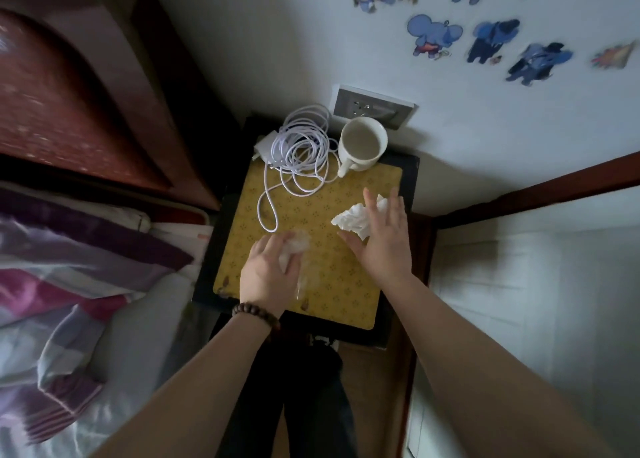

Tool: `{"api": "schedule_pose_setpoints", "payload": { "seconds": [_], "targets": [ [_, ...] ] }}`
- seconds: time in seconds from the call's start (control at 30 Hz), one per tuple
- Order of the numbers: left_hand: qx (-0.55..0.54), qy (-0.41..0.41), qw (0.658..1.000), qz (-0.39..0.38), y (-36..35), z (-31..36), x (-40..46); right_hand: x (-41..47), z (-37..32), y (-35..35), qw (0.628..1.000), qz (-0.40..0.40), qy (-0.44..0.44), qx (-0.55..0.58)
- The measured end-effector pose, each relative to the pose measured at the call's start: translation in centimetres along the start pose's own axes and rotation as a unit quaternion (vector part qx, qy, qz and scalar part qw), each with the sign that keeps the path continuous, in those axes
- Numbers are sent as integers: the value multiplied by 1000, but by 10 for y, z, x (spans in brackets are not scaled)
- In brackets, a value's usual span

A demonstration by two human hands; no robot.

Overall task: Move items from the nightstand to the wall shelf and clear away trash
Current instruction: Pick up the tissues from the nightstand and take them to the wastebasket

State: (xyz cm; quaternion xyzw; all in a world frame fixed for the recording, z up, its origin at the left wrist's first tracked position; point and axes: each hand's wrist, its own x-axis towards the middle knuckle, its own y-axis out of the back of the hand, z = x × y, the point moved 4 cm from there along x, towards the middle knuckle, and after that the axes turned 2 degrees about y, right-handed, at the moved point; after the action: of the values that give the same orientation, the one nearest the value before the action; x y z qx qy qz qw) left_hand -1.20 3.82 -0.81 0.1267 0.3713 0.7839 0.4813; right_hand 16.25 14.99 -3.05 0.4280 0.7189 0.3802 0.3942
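Note:
The nightstand [408,180] carries a yellow patterned mat [332,284]. At its back lie a coiled white charger cable [301,149] with its plug block, and a white mug [362,144] beside it. My left hand [270,274] is closed around a crumpled white tissue [294,246] near the mat's front left. A second crumpled tissue [353,220] lies at the right; my right hand [384,236] hovers over it with fingers spread, partly covering it. No wall shelf is in view.
A wall socket [374,106] sits just behind the mug, below cartoon stickers [495,38]. A bed with a dark red headboard [69,104] and purple bedding [69,267] is on the left. A white panel [519,302] stands to the right.

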Motion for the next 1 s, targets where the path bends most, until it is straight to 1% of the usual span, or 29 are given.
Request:
{"api": "schedule_pose_setpoints", "payload": {
  "seconds": [0.13, 0.2, 0.3, 0.43, 0.5, 0.6, 0.73, 0.87, 1.0],
  "targets": [
    [2, 7, 1000, 3, 9, -7, 2, 7, -4, -28, 996, -50, 4, -72],
    [-3, 15, 1000, 2, 10, -9, 1, 6, -9, -35, 995, -38, 11, -87],
    [-6, 21, 1000, 5, 14, -12, -2, 5, -14, -28, 999, 10, 10, -40],
    [-5, 31, 999, 28, 34, -10, -9, 3, -21, -10, 999, -12, 42, -1],
    [-3, 37, 998, 46, 53, -6, -15, -3, -30, 7, 996, 1, 35, 77],
    [-1, 47, 996, 81, 89, 1, -28, -18, -65, 40, 987, 58, 117, 97],
    [-6, 88, 984, 157, 146, 7, -57, -43, -126, 81, 969, 63, 192, 142],
    [-11, 127, 965, 230, 204, 0, -98, -73, -195, 96, 945, 18, 280, 167],
    [2, 183, 932, 312, 256, -19, -154, -111, -263, 90, 915, -37, 359, 180]
  ]
}}
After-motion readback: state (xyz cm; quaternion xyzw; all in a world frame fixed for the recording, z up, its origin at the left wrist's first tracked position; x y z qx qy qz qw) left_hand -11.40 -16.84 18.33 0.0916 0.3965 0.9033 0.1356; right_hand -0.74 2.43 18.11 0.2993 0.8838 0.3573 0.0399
